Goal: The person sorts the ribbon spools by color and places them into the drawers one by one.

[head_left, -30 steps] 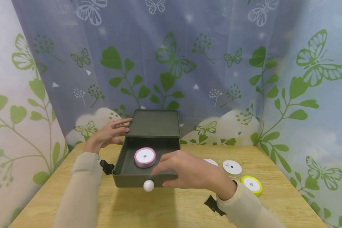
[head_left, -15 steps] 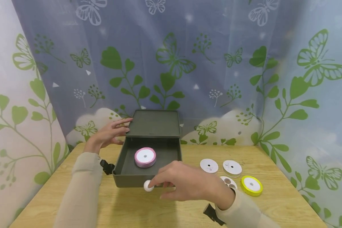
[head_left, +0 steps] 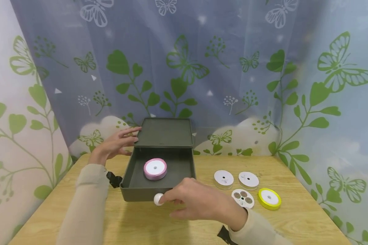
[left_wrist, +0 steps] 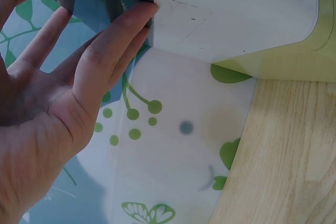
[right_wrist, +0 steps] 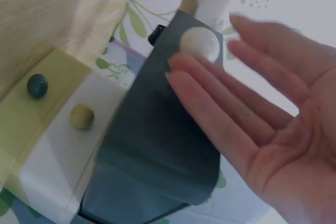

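A dark grey drawer stands pulled out of its cabinet, with a pink-edged ribbon spool lying inside on the left. My left hand steadies the cabinet's left side with extended fingers; in the left wrist view its fingertips touch the dark upper part. At the drawer front, my right hand has its fingertips right at the round white knob. The right wrist view shows the fingers fairly straight, not curled round the knob, and the thumb apart from it.
Right of the cabinet, two white spools, a spool with round holes and a yellow ribbon spool lie on the wooden table. Below the dark drawer are a white drawer and a yellow-green one. A patterned curtain hangs behind.
My right hand has come down from over the drawer's front edge to the white knob, uncovering spools on the right. The left hand and the drawer look unmoved.
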`<action>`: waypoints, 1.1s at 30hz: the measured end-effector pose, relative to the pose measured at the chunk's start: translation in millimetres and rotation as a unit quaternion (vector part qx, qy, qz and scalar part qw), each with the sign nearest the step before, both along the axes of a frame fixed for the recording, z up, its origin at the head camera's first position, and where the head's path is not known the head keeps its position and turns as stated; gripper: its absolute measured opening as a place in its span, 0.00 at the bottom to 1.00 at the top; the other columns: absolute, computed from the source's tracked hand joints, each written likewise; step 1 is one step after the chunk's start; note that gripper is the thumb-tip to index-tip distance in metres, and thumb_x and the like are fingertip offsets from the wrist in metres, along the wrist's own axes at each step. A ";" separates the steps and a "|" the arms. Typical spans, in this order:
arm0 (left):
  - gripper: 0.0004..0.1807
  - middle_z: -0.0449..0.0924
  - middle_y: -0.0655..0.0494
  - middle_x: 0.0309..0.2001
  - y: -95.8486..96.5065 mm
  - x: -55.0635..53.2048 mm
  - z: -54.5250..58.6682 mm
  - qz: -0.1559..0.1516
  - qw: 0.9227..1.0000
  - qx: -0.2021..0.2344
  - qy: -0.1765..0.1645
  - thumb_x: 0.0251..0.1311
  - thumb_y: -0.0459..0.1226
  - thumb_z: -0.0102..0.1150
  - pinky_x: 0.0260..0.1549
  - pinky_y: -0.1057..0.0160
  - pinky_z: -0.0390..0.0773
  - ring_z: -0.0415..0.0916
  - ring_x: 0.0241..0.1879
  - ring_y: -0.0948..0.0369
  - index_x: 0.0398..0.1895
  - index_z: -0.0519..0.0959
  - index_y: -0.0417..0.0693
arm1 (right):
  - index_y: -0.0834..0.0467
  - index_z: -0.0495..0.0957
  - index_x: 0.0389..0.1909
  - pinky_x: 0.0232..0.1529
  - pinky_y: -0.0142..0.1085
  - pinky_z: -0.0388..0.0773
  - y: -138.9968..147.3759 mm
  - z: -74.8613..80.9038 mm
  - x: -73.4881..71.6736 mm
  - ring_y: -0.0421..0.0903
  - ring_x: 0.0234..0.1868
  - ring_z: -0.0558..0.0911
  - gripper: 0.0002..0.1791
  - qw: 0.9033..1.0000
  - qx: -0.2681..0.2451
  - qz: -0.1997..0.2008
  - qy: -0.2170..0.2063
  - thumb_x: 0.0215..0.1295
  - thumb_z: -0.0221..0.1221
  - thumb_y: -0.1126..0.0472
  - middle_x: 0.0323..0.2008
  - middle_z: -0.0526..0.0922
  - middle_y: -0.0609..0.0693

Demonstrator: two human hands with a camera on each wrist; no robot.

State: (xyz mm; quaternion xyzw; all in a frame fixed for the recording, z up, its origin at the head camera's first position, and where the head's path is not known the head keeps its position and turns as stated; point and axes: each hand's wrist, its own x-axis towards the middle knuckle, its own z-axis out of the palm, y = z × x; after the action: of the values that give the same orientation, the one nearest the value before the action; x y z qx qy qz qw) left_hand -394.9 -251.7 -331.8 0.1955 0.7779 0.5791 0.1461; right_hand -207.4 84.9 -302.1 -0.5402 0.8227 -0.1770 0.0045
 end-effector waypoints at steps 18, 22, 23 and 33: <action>0.37 0.33 0.40 0.85 2.0 0.0 1.1 0.001 1.000 -0.006 0.005 0.79 0.45 0.51 0.62 0.40 0.79 0.40 0.80 0.30 0.85 0.50 0.56 | 0.58 0.89 0.38 0.32 0.12 0.74 -17.3 -28.9 0.1 0.29 0.25 0.82 0.08 0.984 -0.135 -0.084 0.086 0.59 0.74 0.64 0.25 0.90 0.45; 0.37 0.33 0.40 0.85 2.2 -1.1 0.9 -0.001 1.000 -0.004 0.008 0.79 0.45 0.52 0.60 0.43 0.80 0.40 0.80 0.30 0.85 0.50 0.56 | 0.55 0.89 0.35 0.30 0.13 0.71 -21.2 -33.3 1.9 0.25 0.21 0.76 0.05 0.976 -0.157 -0.108 0.105 0.60 0.74 0.60 0.22 0.88 0.42; 0.37 0.33 0.40 0.85 2.1 -1.1 0.9 -0.001 1.000 -0.004 0.008 0.79 0.45 0.52 0.60 0.44 0.81 0.40 0.80 0.30 0.85 0.50 0.56 | 0.54 0.88 0.34 0.30 0.13 0.70 -22.0 -34.1 2.4 0.24 0.21 0.73 0.03 0.975 -0.161 -0.110 0.107 0.61 0.73 0.60 0.21 0.87 0.41; 0.37 0.34 0.41 0.85 0.5 0.0 0.7 0.001 1.000 -0.005 0.005 0.79 0.45 0.52 0.59 0.45 0.81 0.40 0.80 0.31 0.85 0.50 0.56 | 0.53 0.89 0.31 0.31 0.14 0.74 -25.8 -37.5 4.6 0.22 0.22 0.73 0.02 0.969 -0.175 -0.123 0.122 0.63 0.72 0.60 0.21 0.87 0.40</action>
State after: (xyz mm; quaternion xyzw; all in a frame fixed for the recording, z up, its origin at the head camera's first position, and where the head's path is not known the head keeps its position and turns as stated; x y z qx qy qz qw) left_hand -394.9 -251.2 -331.1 0.1969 0.7814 0.5747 0.1426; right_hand -202.8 59.2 -339.6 -0.4448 0.8335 -0.2500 -0.2120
